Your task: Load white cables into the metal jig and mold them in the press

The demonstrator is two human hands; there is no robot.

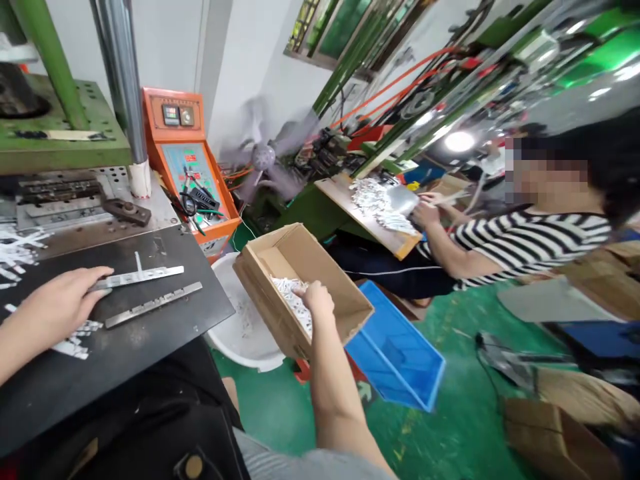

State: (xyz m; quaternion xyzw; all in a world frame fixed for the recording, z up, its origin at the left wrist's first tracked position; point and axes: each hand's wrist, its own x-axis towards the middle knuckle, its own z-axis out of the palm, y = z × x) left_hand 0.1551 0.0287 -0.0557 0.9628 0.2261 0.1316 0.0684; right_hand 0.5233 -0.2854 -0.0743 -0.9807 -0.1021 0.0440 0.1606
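On the dark metal worktable (165,347), my left hand (70,300) is closed on one end of a narrow metal bar (150,275), with a thin white piece standing up from it. A second slotted metal bar (154,305) lies just in front of it. My right hand (316,300) reaches into a cardboard box (345,287) at the small white parts (291,297) inside. Its fingertips are among the parts, and what they grip, if anything, is hidden. Several white plastic pieces (75,343) lie under and beside my left wrist.
A green press (65,147) stands at the left, with an orange control box (175,120) behind the table. Beneath the cardboard box are a white tub (265,363) and a blue crate (400,353). A spinning fan (263,157) stands behind. A person in a striped shirt (530,243) works at the right.
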